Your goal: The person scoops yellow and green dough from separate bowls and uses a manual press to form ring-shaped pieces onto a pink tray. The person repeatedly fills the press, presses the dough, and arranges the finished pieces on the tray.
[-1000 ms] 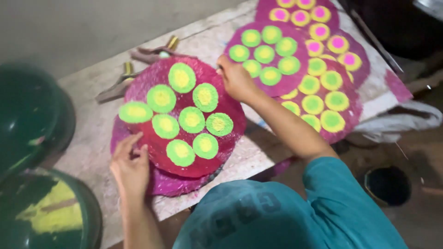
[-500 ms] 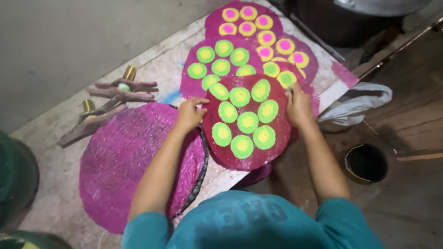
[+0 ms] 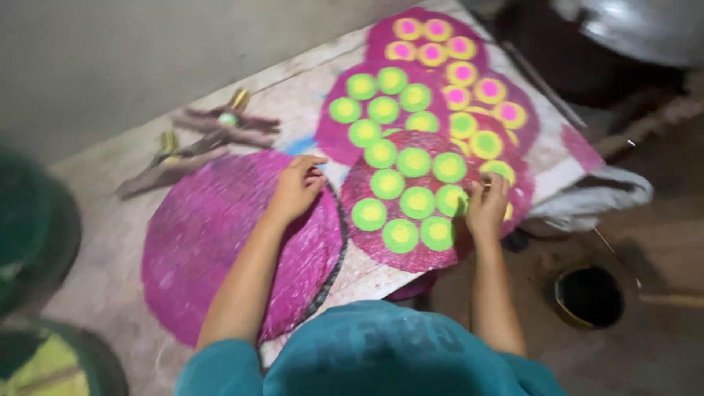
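Note:
A round magenta mat [image 3: 367, 246] carrying several green discs with yellow centres lies on the table's front right, overlapping other mats. My right hand [image 3: 488, 209] grips its right edge, fingers over one disc. My left hand [image 3: 295, 189] rests with bent fingers on the right rim of an empty magenta mat [image 3: 213, 242], beside a dark ring [image 3: 334, 260] under that mat, a small gap away from the disc mat. Nothing shows in the left hand.
Behind lie a mat of green discs [image 3: 334, 143] and one of yellow-pink discs [image 3: 381, 33]. Two wooden tools with brass ends [image 3: 220, 126] lie at the back left. Green tubs [image 3: 33, 227] stand left, a dark pot [image 3: 590, 297] on the floor right, a white cloth [image 3: 598, 196] over the table edge.
The disc mat, lifted off the empty mat and carried right, now lies on the other mats. My left hand has let go of its edge and rests on the empty mat.

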